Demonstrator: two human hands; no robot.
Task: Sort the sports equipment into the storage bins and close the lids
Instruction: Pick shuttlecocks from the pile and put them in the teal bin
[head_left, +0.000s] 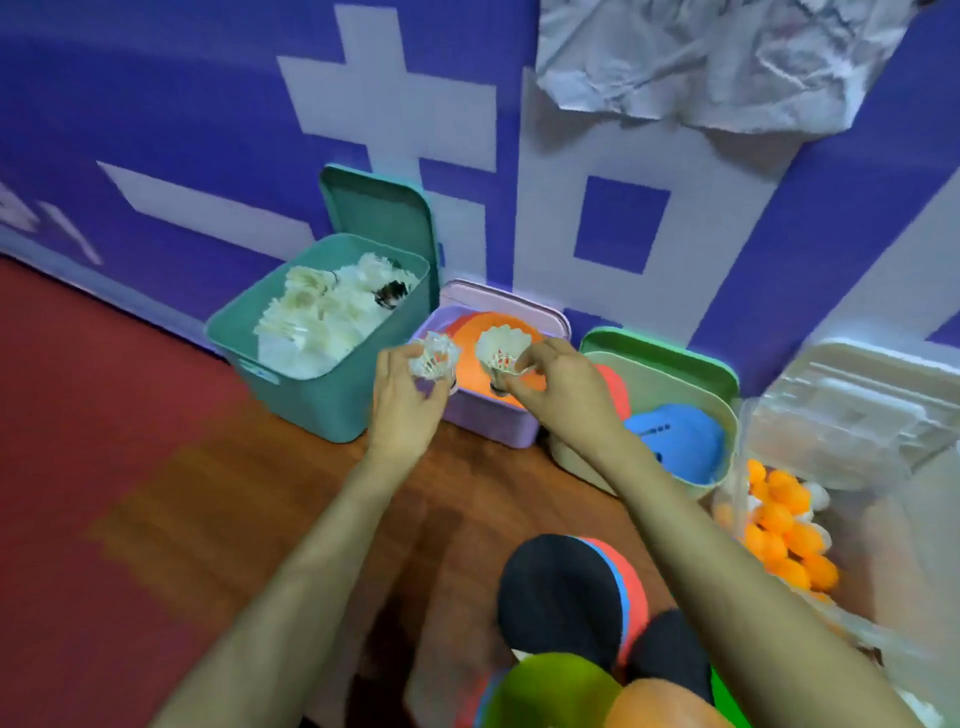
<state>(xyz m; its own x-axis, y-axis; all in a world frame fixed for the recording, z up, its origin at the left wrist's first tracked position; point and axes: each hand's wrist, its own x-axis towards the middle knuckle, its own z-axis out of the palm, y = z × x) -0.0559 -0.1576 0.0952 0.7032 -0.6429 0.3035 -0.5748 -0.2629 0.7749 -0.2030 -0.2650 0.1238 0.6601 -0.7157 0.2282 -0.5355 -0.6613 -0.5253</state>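
Note:
My left hand (408, 395) grips a white shuttlecock (435, 357) over the near-left corner of the lilac bin (483, 418). My right hand (558, 387) pinches a second white shuttlecock (503, 347) above that same bin, which holds orange paddles (478, 332). To the left stands a teal bin (322, 395) filled with several white shuttlecocks (324, 314); its teal lid (379, 208) leans upright against the wall. A light green bin (722, 436) on the right holds a blue paddle (680, 436).
A clear bag of orange and white balls (784, 525) lies at the right, under a translucent container (857, 415). Several paddles, black, green and orange (566, 592), lie on the wooden floor near me. A blue and white wall runs behind the bins.

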